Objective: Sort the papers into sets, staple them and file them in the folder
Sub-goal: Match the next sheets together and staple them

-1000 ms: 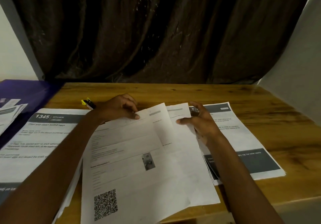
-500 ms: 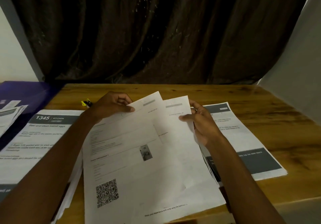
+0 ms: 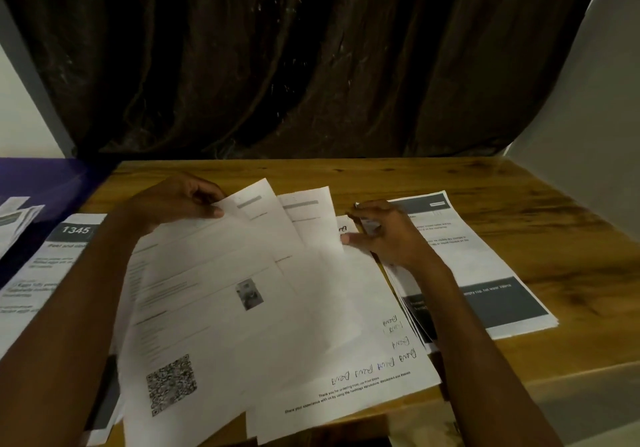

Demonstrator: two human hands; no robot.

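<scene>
Several white printed sheets lie fanned out in front of me on the wooden table (image 3: pixel 502 183). My left hand (image 3: pixel 180 200) pinches the top corner of the uppermost sheet, the QR-code sheet (image 3: pixel 194 308). Under it sits a second sheet (image 3: pixel 308 218), and below that a sheet with handwriting (image 3: pixel 374 360). My right hand (image 3: pixel 381 235) holds the right edge of these lower sheets, thumb on top. A purple folder (image 3: pixel 45 183) lies at the far left.
A stack headed "1345" (image 3: pixel 62 259) lies left of my arm. Another stack with grey banners (image 3: pixel 485 273) lies to the right, partly under my right hand. More sheets (image 3: pixel 17 218) rest on the folder. A dark curtain hangs behind the table.
The sheets have been fanned further apart, and a third sheet with handwriting now shows at the right. My right hand has slid to the right. The pen behind my left hand is now hidden.
</scene>
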